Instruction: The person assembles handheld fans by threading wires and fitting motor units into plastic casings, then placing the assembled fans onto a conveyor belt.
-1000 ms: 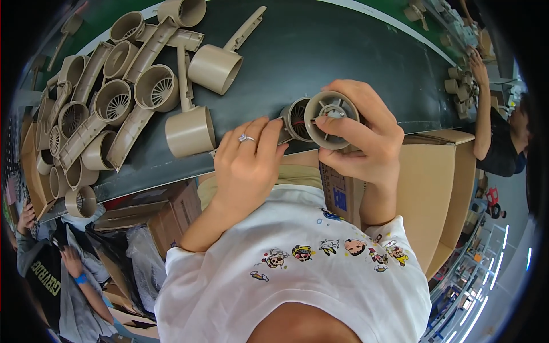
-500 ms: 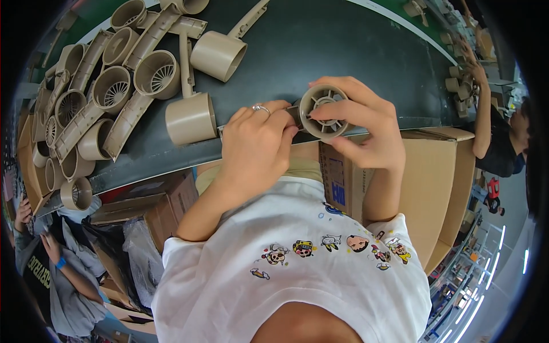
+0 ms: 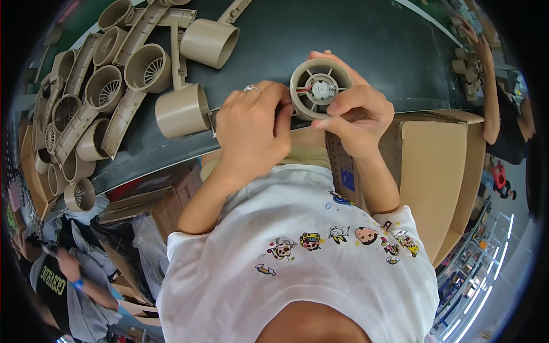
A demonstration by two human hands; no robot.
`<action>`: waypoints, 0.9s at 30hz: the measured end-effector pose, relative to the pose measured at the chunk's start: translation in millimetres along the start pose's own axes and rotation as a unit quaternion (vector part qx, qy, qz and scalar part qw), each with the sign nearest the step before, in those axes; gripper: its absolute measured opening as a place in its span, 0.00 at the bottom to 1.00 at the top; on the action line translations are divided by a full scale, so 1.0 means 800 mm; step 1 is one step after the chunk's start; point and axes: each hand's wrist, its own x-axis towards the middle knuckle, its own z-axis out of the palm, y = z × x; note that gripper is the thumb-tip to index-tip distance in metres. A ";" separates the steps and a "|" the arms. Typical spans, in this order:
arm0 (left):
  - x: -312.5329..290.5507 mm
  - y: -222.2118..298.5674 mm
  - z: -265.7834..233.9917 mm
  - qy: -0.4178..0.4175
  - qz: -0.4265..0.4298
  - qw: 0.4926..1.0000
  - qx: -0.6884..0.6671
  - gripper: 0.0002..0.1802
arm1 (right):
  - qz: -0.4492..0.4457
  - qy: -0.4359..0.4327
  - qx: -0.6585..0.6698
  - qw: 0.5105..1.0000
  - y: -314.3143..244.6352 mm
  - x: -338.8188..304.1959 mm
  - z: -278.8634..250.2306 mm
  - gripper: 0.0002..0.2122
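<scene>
A beige plastic fan housing (image 3: 309,67) with a round barrel and a handle is between my hands, its open end facing up. Inside the barrel a small white-topped motor (image 3: 323,90) sits in the spoked centre ring, with a red wire running toward the handle side. My right hand (image 3: 366,114) is closed around the barrel's right side, thumb and forefinger at the near rim. My left hand (image 3: 251,128) is closed on the handle side, its fingers hiding most of the handle. Just left of it lies another beige housing (image 3: 182,111).
Many similar beige housings (image 3: 106,88) are heaped at the left of the dark green work table (image 3: 274,40). Open cardboard boxes (image 3: 432,177) stand below its near edge. A co-worker's arm (image 3: 489,86) shows at the far right, another person (image 3: 68,286) at lower left.
My right forefinger has come out from inside the barrel to its near rim. The white-topped motor now shows in the centre ring. The housing has moved slightly left and away from me.
</scene>
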 end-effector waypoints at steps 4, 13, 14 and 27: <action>-0.001 0.004 0.005 0.006 -0.013 1.000 0.015 0.04 | 0.023 -0.025 0.066 0.997 0.029 0.002 -0.015 0.19; 0.005 -0.007 0.005 0.000 0.011 1.000 0.028 0.04 | 0.004 -0.009 0.105 0.994 0.052 -0.017 -0.022 0.17; 0.005 -0.006 0.007 0.008 0.014 0.999 0.029 0.04 | -0.039 -0.029 0.058 0.997 0.054 -0.015 -0.024 0.17; -0.001 -0.012 0.001 0.040 0.045 0.997 0.053 0.06 | -0.035 -0.090 0.101 0.990 0.050 -0.004 -0.039 0.13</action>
